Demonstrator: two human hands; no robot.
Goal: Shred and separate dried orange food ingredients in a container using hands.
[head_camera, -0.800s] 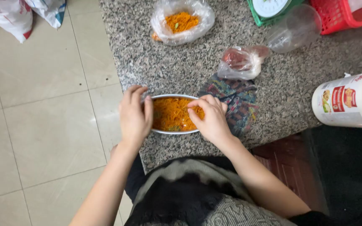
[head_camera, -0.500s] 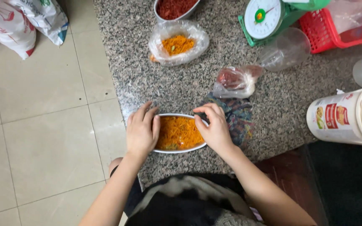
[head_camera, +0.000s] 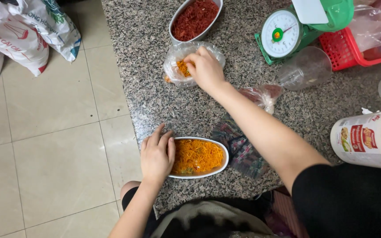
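Observation:
A white oval dish (head_camera: 220,164) of orange shredded food stands near the front edge of the speckled granite counter (head_camera: 151,88). My left hand (head_camera: 156,154) rests against the dish's left end, fingers curled over its rim. My right hand (head_camera: 205,67) reaches far across the counter into a clear plastic bag (head_camera: 173,59) of the same orange shreds, fingers pinched inside it; whether they hold shreds is hidden. Just beyond the bag sits a second oval dish (head_camera: 177,22) filled with dark red shreds.
A green kitchen scale (head_camera: 283,33), a red basket (head_camera: 362,44) and a clear plastic cup (head_camera: 305,68) stand at the back right. A large white tub (head_camera: 369,139) lies at the right. A patterned cloth (head_camera: 241,152) and a small bag (head_camera: 263,94) lie beside the dish. Sacks (head_camera: 18,35) sit on the tiled floor.
My right hand left the near dish and stretched forward into the plastic bag. My left hand stayed at the dish's left end. The camera tilted toward the far side of the counter.

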